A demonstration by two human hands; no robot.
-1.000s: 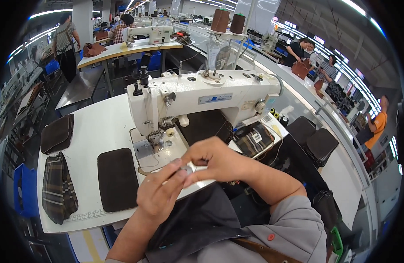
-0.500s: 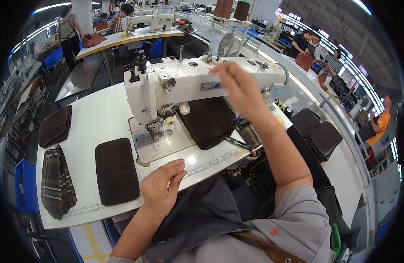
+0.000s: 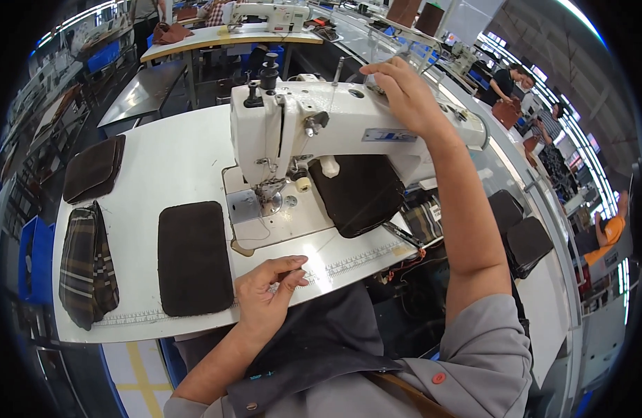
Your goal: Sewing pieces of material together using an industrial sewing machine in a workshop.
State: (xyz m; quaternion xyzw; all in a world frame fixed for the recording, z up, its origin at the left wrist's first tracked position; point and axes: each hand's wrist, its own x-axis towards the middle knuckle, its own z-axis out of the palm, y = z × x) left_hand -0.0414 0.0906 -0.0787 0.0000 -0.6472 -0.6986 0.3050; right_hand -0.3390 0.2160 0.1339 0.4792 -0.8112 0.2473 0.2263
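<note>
1. Thread, thin and pale, runs from the left hand (image 3: 269, 296) toward the needle area of the white sewing machine (image 3: 321, 129); the fingers are pinched together at the near edge of the white table (image 3: 175, 150), apparently grasping the thread end.
2. The right hand (image 3: 404, 94) rests on top of the machine's arm at the far right, fingers curled down on something there; whether it grips anything I cannot tell.
3. 1 dark brown rectangular panel (image 3: 193, 256) lies flat just left of the left hand.
4. Another dark piece (image 3: 359, 195) sits under the machine's arm, right of the needle.
5. At the far left lie a plaid fabric piece (image 3: 88, 265) and, beyond it, a brown panel (image 3: 92, 168).
</note>
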